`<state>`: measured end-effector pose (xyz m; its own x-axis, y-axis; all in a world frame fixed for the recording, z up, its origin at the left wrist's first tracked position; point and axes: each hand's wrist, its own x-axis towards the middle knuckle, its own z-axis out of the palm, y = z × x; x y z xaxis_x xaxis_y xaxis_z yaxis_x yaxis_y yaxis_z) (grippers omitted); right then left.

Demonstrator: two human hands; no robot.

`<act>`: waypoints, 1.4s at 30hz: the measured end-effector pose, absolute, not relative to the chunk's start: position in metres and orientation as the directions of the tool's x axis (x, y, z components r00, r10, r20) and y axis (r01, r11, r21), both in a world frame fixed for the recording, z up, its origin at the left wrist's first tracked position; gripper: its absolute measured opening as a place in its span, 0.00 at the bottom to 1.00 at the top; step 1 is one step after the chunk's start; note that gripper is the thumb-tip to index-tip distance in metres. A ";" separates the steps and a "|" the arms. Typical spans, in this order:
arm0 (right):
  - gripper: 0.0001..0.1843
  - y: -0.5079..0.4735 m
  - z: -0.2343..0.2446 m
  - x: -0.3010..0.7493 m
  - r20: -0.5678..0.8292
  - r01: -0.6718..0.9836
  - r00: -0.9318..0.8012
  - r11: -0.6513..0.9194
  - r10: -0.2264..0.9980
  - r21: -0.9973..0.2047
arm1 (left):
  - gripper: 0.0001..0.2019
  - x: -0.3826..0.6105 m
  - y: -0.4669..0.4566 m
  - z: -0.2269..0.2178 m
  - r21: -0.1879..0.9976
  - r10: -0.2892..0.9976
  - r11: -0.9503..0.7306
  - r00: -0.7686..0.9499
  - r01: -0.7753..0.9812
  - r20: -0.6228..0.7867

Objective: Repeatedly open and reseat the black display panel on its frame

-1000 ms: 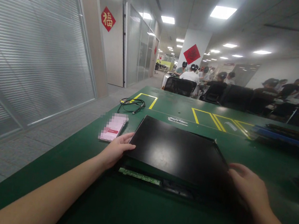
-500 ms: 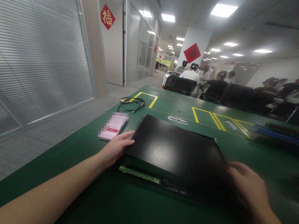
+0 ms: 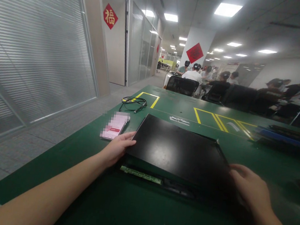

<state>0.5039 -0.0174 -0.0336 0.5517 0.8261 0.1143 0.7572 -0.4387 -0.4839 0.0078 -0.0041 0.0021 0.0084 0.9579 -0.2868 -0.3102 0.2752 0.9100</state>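
A flat black panel (image 3: 177, 153) lies on the green table (image 3: 128, 207), its near edge raised slightly above a thin green circuit strip (image 3: 140, 175). My left hand (image 3: 117, 148) grips the panel's left edge, fingers curled on it. My right hand (image 3: 251, 191) holds the panel's right near corner, fingers wrapped around the edge.
A phone (image 3: 115, 125) lies left of the panel, with a coiled black cable (image 3: 133, 104) beyond it. Yellow tape marks cross the far table. Dark and blue trays (image 3: 285, 137) sit at the right. Black chairs and several seated people fill the background. The table's left edge drops to a tiled floor.
Both hands stay on the panel's edges; only the view has shifted slightly.
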 end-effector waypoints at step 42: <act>0.23 -0.015 -0.039 0.513 0.160 0.812 0.498 -0.393 0.852 -0.432 | 0.34 0.013 -0.010 0.013 0.931 0.952 0.284 -0.046 -0.229 -0.302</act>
<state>0.5126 -0.0152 -0.0386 0.4983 0.8520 0.1603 0.8116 -0.3934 -0.4319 0.0134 -0.0096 0.0128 -0.0456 0.9522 -0.3022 -0.2293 0.2845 0.9309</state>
